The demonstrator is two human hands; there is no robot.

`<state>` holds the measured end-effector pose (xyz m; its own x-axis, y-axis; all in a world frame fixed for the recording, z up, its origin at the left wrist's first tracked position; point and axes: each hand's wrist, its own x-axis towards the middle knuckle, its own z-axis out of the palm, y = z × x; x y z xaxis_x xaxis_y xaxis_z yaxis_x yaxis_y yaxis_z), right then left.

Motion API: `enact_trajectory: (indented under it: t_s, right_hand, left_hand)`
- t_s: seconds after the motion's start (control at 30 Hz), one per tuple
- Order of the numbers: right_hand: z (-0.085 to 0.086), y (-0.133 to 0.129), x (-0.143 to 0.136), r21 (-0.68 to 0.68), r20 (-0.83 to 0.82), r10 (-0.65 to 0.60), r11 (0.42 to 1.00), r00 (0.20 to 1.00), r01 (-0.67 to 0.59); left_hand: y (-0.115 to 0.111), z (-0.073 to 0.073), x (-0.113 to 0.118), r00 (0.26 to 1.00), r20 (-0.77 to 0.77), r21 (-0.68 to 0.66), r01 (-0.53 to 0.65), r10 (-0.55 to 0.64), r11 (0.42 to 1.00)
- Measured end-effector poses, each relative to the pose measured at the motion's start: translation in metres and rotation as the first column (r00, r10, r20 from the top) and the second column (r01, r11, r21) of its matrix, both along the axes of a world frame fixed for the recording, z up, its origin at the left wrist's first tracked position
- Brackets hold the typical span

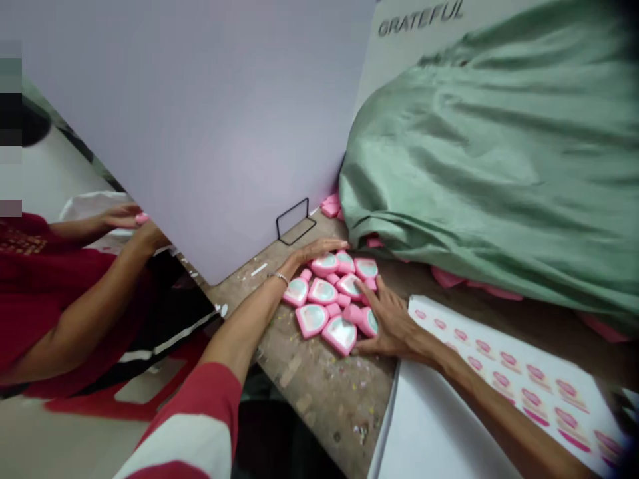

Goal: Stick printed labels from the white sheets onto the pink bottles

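Several small pink bottles (322,291) with pale, shiny labels lie close together in a group on the worn brown tabletop. Along the far side of the group, my left hand (319,249) rests with its fingers stretched out to the right, touching the bottles at the back. At the right side is my right hand (392,316), its fingers spread against the nearest bottles. Neither hand is closed around a bottle. Some bottles are partly covered by my fingers.
A large green cloth sack (489,166) bulges over the right side, with pink pieces under its edge. Sticker sheets (504,372) lie beneath my right forearm. A grey panel (239,120) and black wire stand (296,221) are behind. Left, a person in red (74,299) handles something pink.
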<state>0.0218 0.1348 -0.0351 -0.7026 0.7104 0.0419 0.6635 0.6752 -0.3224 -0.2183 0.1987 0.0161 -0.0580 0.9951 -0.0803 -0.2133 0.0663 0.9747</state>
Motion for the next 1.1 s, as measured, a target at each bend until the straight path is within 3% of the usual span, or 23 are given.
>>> enact_trajectory:
  t_s: [0.1, 0.23, 0.37, 0.47, 0.6, 0.67, 0.77, 0.87, 0.97, 1.1]
  right_hand:
    - [0.001, -0.013, -0.004, -0.006, -0.051, 0.042, 0.999, 0.998, -0.042]
    - [0.004, -0.052, -0.008, -0.056, -0.049, 0.118, 0.991, 0.992, -0.121]
    - [0.012, -0.11, -0.016, -0.074, -0.038, 0.196, 0.977, 0.98, -0.199]
    - [0.016, -0.159, -0.023, -0.038, -0.045, 0.236, 0.971, 0.971, -0.238]
    - [0.009, -0.217, -0.03, 0.06, -0.027, 0.286, 0.957, 0.958, -0.284]
    - [0.003, -0.238, -0.032, 0.097, 0.008, 0.337, 0.937, 0.941, -0.337]
    - [-0.003, -0.258, -0.033, 0.094, 0.05, 0.432, 0.895, 0.9, -0.435]
    - [0.004, -0.266, -0.026, 0.024, 0.062, 0.489, 0.871, 0.87, -0.491]
    - [0.018, -0.265, -0.008, -0.034, 0.042, 0.464, 0.886, 0.885, -0.463]
    - [0.036, -0.254, 0.027, -0.111, -0.062, 0.371, 0.92, 0.927, -0.376]
  left_hand:
    - [-0.018, -0.001, -0.004, 0.978, -0.118, -0.021, 0.17, -0.171, 0.985]
    - [-0.067, -0.006, -0.014, 0.916, -0.274, 0.015, 0.308, -0.292, 0.951]
    - [-0.14, -0.007, -0.019, 0.88, -0.374, 0.052, 0.335, -0.292, 0.941]
    - [-0.203, -0.009, -0.019, 0.863, -0.465, 0.13, 0.288, -0.198, 0.949]
    - [-0.285, -0.018, -0.016, 0.869, -0.493, 0.165, 0.121, -0.024, 0.979]
    - [-0.317, -0.027, -0.011, 0.878, -0.479, 0.097, 0.023, 0.026, 0.995]
    - [-0.352, -0.047, -0.005, 0.875, -0.483, -0.039, -0.067, 0.04, 0.997]
    - [-0.376, -0.066, -0.005, 0.86, -0.498, -0.085, -0.174, 0.109, 0.981]
    - [-0.4, -0.083, -0.016, 0.825, -0.502, -0.104, -0.355, 0.259, 0.929]
    - [-0.436, -0.102, -0.044, 0.698, -0.517, -0.123, -0.633, 0.495, 0.764]
